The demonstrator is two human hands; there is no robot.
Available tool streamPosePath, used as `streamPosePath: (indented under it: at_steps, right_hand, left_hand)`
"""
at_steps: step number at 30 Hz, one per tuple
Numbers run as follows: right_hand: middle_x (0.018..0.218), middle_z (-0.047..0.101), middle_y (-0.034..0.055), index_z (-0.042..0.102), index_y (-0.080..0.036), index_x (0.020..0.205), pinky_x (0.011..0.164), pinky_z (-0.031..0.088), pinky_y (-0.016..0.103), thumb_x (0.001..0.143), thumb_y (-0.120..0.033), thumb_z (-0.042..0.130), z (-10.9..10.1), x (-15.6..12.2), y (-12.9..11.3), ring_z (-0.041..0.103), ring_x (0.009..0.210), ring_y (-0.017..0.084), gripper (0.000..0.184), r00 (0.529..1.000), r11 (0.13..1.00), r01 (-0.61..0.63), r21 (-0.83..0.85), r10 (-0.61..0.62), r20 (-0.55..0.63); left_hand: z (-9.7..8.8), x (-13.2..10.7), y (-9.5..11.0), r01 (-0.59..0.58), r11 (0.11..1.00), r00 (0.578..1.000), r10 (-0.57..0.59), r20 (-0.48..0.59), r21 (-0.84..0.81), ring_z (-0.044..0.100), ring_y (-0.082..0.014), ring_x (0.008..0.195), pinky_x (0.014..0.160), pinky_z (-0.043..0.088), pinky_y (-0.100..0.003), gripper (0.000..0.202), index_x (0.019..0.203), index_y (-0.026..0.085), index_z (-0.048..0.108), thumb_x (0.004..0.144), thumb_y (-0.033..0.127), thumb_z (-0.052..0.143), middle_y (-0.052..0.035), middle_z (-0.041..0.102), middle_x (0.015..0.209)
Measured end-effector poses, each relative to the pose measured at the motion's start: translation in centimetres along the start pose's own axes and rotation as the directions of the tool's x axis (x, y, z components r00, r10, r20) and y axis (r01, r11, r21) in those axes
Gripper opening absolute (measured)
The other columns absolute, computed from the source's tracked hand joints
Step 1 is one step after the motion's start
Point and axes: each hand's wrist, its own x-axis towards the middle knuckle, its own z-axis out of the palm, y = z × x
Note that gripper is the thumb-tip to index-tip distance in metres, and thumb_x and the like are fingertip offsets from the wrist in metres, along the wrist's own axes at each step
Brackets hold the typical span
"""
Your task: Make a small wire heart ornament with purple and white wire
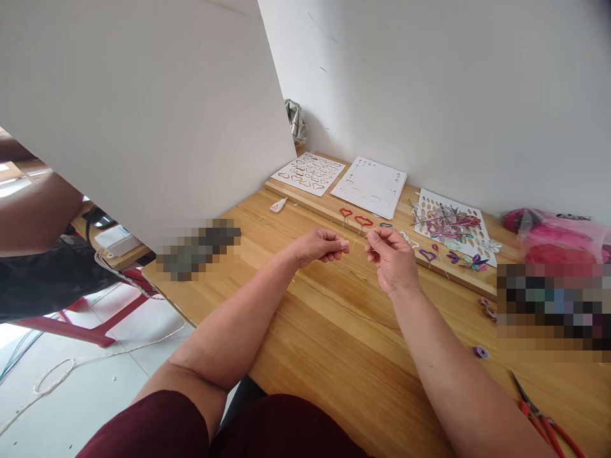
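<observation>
My left hand (323, 245) and my right hand (395, 259) are raised over the wooden table, fingertips pinched and close to each other. Between them runs a very thin gold wire (353, 244), its ends hidden in the fingers. Just beyond the hands, a red looped shape (363, 221) and a smaller red one (345, 212) stand on wire stems at the wooden board. To the right of my right hand, a purple loop (428, 255) on a wire leans on the board's edge, with white thread (408, 240) nearby.
Cut-out paper sheets (308, 173) and white paper (370, 186) lie on the board (305, 197). Colourful petals (451, 222) pile up on the right. A glue bottle (278, 205) is at left. Purple ribbon spool (480, 352) and red-handled pliers (539, 413) lie at right. Another person's arm (42, 197) shows beyond the partition.
</observation>
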Motion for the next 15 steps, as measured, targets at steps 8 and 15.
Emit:
streamPosePath:
  at_steps: [8, 15]
  right_hand:
    - [0.074, 0.067, -0.0029, 0.067, -0.021, 0.073, 0.042, 0.04, 0.018, 0.058, -0.038, 0.09, -1.3, 0.5, -1.1, 0.055, 0.052, 0.007, 0.032, 0.995, 0.993, 0.072, 0.098, -0.064, -0.076]
    - [0.08, 0.073, -0.0015, 0.062, -0.022, 0.077, 0.045, 0.047, 0.017, 0.059, -0.038, 0.09, -2.4, -0.3, -1.8, 0.061, 0.053, 0.007, 0.037, 0.999, 0.992, 0.034, 0.123, -0.03, -0.035]
  left_hand:
    - [-0.3, 0.1, -0.2, 0.014, 0.999, 1.0, -0.015, 0.015, 0.041, 0.046, -0.0059, 0.053, 0.052, 0.031, -0.022, 0.036, 0.072, 0.013, 0.067, 0.069, 0.046, 0.079, 0.0021, 0.056, 0.059]
    - [-0.8, 0.1, -0.3, -0.012, 1.0, 0.996, 0.012, -0.094, 0.003, 0.049, -0.0055, 0.056, 0.053, 0.031, -0.021, 0.039, 0.077, 0.013, 0.069, 0.07, 0.051, 0.078, 0.001, 0.06, 0.066]
